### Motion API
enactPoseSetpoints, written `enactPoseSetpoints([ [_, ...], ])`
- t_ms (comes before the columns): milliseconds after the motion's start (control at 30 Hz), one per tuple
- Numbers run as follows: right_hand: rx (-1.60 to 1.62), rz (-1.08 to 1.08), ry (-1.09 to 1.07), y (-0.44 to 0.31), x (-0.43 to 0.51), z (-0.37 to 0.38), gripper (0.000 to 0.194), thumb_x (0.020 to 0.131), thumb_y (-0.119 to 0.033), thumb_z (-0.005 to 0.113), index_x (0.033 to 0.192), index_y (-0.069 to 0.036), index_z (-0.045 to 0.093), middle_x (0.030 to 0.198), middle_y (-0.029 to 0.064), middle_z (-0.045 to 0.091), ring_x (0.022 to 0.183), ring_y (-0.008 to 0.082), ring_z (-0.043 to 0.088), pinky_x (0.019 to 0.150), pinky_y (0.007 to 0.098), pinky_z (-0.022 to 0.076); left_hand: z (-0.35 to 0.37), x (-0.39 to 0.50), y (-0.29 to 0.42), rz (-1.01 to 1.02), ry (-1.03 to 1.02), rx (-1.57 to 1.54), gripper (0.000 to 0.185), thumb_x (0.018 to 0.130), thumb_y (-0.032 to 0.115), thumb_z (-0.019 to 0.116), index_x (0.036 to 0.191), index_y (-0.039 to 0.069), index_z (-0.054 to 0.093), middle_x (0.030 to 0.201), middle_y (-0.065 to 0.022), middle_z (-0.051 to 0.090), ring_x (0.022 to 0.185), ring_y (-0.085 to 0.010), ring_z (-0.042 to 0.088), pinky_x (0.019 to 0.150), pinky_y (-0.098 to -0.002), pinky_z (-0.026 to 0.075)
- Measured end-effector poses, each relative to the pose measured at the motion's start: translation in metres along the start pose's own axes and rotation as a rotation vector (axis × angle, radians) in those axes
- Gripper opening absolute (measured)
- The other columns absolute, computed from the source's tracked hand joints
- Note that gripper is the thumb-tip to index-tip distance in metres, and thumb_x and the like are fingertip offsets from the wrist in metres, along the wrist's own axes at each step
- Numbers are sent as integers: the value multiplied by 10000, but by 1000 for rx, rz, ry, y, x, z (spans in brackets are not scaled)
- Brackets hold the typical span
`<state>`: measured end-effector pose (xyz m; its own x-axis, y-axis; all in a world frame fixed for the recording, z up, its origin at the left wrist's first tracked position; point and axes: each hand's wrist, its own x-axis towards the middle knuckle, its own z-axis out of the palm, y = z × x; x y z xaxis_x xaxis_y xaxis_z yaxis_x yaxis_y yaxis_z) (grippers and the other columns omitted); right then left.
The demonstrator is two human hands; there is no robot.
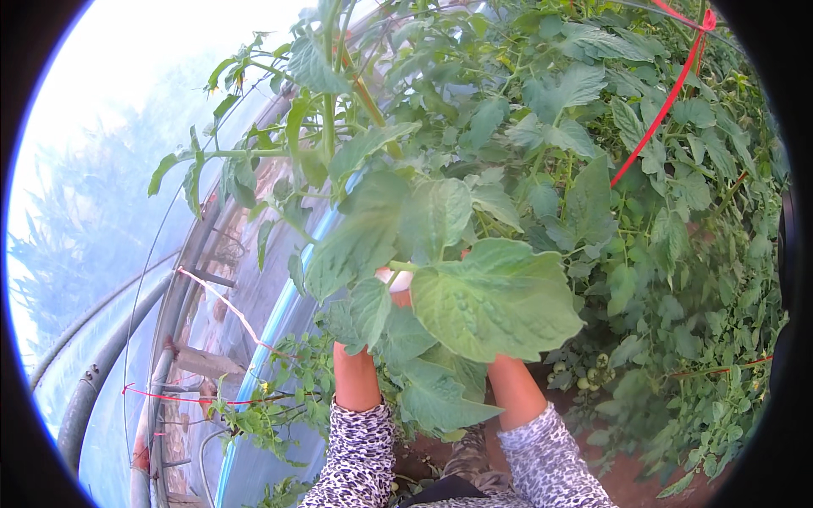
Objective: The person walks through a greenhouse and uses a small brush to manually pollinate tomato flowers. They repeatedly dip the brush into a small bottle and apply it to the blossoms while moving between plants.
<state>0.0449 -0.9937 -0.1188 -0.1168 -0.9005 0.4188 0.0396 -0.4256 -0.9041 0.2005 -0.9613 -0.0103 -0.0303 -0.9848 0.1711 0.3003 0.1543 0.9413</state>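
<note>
Broad tomato leaves (495,298) fill the middle of the view and cover most of both hands. My left hand (401,297) shows only as a patch of skin with something whitish beside it, behind a leaf stalk; its fingers cannot be made out. The left forearm reaches up from a patterned sleeve (359,451). My right hand is hidden behind the large leaf, with just the forearm (514,390) visible below it. What either hand touches is hidden. A thick tomato stem (328,127) rises above the hands.
Plastic film (95,222) and curved metal greenhouse pipes (108,362) stand at the left. Red twine (660,120) ties plants at the upper right; another red string (190,399) crosses the lower left. Green tomatoes (594,374) hang right of the forearms, among dense foliage. Brown soil (641,482) shows below.
</note>
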Motion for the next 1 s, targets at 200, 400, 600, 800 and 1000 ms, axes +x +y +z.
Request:
enactPoseSetpoints([
  [200, -47, 133, -93, 14, -8, 0, 252, 989, -197, 466, 1191, -47, 477, 1092, 94, 508, 993, 220, 505, 897, 347, 411, 0, 7, 0, -6, -26, 4, 362, 853, 119, 686, 1182, 30, 564, 1065, -45, 590, 960, -147, 560, 832, -289, 462],
  [400, -38, 315, -213, 62, -15, 16, 582, 872, -345, 650, 1373, -109, 469, 1260, 73, 558, 1174, 205, 533, 1008, 348, 415, 0, 8, 0, -14, -45, 4, 346, 860, 121, 677, 1177, 30, 568, 1057, -42, 592, 952, -144, 560, 822, -285, 464],
  [600, -244, 322, -339, 5, -13, -2, 461, 992, -283, 489, 1381, -45, 425, 1323, 132, 499, 1207, 279, 507, 1016, 352, 414, 1, 11, -1, -22, -62, 4, 330, 868, 122, 668, 1171, 31, 573, 1049, -40, 594, 943, -141, 561, 813, -281, 466],
  [800, -225, 253, -274, -55, 0, -26, 426, 969, -275, 522, 1328, -49, 480, 1274, 130, 536, 1158, 282, 524, 971, 364, 431, 3, 11, -3, -27, -81, -11, 315, 875, 124, 658, 1165, 32, 577, 1041, -38, 596, 935, -138, 562, 803, -278, 467],
  [1000, -292, 68, -117, -58, 13, -30, 390, 960, -267, 540, 1280, -45, 513, 1230, 124, 563, 1105, 272, 548, 932, 364, 446, 2, 10, -1, -24, -82, -15, 300, 882, 126, 649, 1159, 33, 581, 1033, -35, 598, 927, -135, 563, 793, -274, 469],
])
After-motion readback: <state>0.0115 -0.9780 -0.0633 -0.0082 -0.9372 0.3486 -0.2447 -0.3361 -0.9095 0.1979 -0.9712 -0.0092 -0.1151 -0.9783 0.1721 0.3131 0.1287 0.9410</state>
